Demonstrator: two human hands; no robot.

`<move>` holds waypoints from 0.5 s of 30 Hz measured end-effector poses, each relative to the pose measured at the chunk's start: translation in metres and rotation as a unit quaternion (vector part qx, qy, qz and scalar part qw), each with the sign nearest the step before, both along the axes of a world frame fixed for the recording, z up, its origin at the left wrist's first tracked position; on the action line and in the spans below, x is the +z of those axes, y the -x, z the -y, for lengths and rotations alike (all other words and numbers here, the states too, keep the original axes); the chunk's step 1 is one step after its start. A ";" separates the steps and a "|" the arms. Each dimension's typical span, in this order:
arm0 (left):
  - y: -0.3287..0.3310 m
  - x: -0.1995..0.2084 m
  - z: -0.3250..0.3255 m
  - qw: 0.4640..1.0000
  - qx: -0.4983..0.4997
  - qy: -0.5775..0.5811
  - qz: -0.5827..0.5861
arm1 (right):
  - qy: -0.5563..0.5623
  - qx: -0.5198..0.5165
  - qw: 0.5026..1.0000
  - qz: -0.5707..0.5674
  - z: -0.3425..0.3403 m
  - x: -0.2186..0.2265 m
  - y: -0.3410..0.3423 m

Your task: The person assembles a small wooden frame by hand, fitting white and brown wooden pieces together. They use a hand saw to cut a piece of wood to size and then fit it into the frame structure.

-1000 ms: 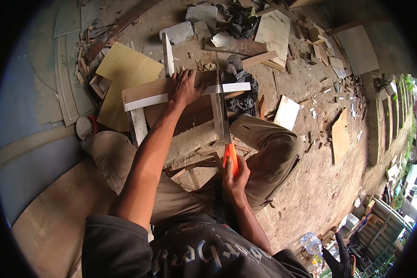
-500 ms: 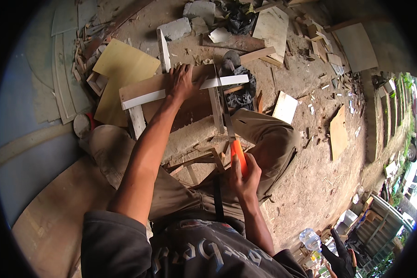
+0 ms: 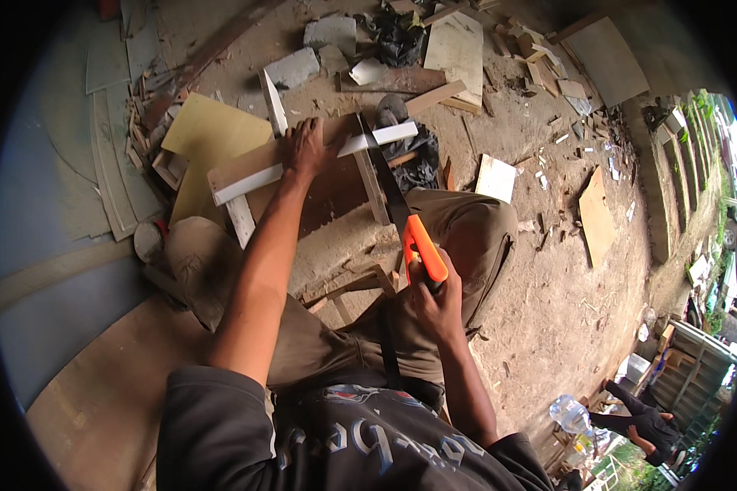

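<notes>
My right hand (image 3: 436,299) is closed around the orange handle of a handsaw (image 3: 391,184). The saw's dark blade points away from me and crosses the right part of a long board (image 3: 250,164) with a brown face and white edge. My left hand (image 3: 305,149) presses on this board left of the blade, fingers over its far side. The board lies across a low wooden stand, whose upright pieces (image 3: 373,188) show beneath it. How deep the blade sits in the board I cannot tell.
A yellowish panel (image 3: 209,139) lies left of the stand. Behind are concrete blocks (image 3: 293,69), a black plastic bag (image 3: 401,41) and scrap boards (image 3: 457,61). A plywood piece (image 3: 596,217) lies right. Beside a clear bottle (image 3: 571,415), another person (image 3: 643,421) appears lower right.
My right hand has pushed the saw forward, and its handle has tilted so more orange shows. The left hand stays on the board. The whole view has shifted slightly.
</notes>
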State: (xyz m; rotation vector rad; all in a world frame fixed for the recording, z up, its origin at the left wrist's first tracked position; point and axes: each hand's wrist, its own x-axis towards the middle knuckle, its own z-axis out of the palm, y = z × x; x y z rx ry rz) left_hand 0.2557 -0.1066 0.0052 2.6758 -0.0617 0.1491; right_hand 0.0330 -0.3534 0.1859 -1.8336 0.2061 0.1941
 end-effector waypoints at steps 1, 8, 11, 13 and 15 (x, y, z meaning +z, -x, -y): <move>-0.002 0.006 0.004 0.999 -0.002 0.000 -0.035 | 0.013 -0.018 0.997 0.069 -0.005 -0.005 0.000; -0.016 -0.016 0.030 0.988 0.147 -0.039 0.022 | 0.031 -0.012 0.999 0.024 -0.011 0.003 -0.007; -0.022 -0.030 0.034 0.984 0.171 -0.008 0.055 | 0.067 -0.019 0.998 0.008 -0.008 0.011 -0.013; -0.023 -0.047 0.028 0.983 0.180 -0.004 0.047 | 0.069 -0.028 0.997 -0.006 -0.013 0.022 -0.020; -0.021 -0.035 0.031 0.985 0.170 -0.021 -0.017 | 0.102 -0.021 0.994 -0.012 -0.013 0.025 -0.026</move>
